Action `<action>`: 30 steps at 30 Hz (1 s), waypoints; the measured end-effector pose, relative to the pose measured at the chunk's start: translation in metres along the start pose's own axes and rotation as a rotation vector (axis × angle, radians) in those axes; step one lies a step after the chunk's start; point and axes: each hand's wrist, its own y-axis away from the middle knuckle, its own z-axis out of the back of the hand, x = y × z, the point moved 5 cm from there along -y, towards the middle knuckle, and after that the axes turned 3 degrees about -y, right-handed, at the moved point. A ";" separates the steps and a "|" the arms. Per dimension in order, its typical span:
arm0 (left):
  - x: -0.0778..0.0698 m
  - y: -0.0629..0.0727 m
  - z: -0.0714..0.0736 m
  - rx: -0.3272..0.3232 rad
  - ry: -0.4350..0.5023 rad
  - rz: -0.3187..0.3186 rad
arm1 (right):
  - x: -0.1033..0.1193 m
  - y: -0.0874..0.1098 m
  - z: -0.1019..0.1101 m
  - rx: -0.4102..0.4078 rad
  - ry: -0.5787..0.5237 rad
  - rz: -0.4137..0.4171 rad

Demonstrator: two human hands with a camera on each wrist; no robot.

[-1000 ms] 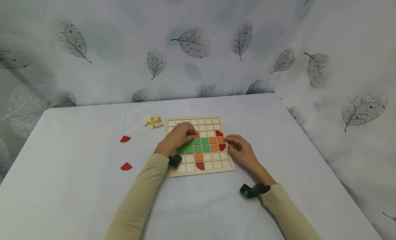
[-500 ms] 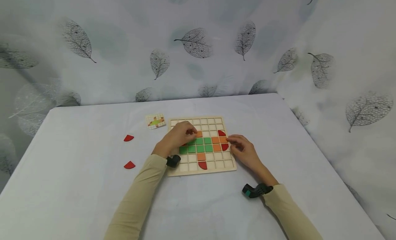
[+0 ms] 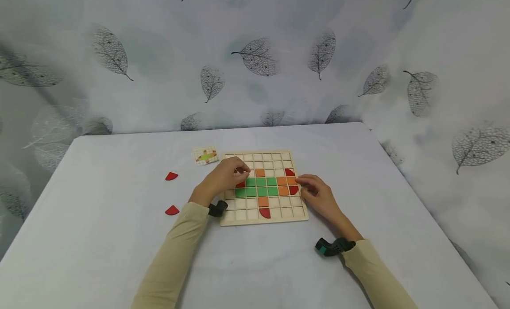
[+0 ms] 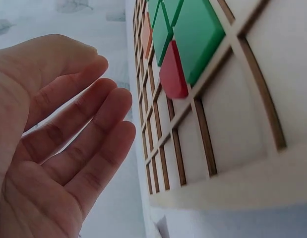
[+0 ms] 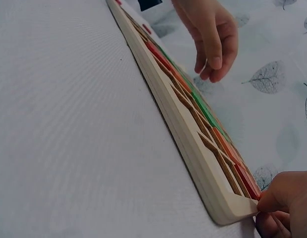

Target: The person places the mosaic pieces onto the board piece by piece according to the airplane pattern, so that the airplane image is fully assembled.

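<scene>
My left hand (image 3: 226, 174) hovers over the left half of a wooden grid board (image 3: 287, 213), thumb near the forefinger. The left wrist view shows nothing held in this hand (image 4: 56, 131). Beneath its fingertips lies a red quarter-circle piece (image 3: 240, 184) beside green square tiles (image 3: 261, 191). One orange tile (image 3: 260, 172) is set above the green block, just right of the hand. At the board's right edge, my right hand (image 3: 322, 197) holds the rim with its fingertips. The right wrist view has thumb and finger of this hand (image 5: 292, 198) at the board's edge.
Two loose red quarter-circle pieces, an upper one (image 3: 171, 176) and a lower one (image 3: 172, 210), lie left of the board. A small pattern card (image 3: 205, 156) rests at its far left corner. White cloth covers the table (image 3: 119, 238).
My left hand has drawn away to the left from the orange tile, which shows fully now. The right hand stays at the board's edge. The whole head view has shifted slightly.
</scene>
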 end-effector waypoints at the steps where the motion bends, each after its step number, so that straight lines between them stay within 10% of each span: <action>1: 0.001 0.002 0.001 -0.004 -0.002 0.002 | 0.000 0.000 0.000 -0.002 0.000 0.005; 30: 0.043 0.057 0.034 -0.167 -0.047 0.118 | 0.002 0.001 -0.002 -0.001 -0.001 -0.005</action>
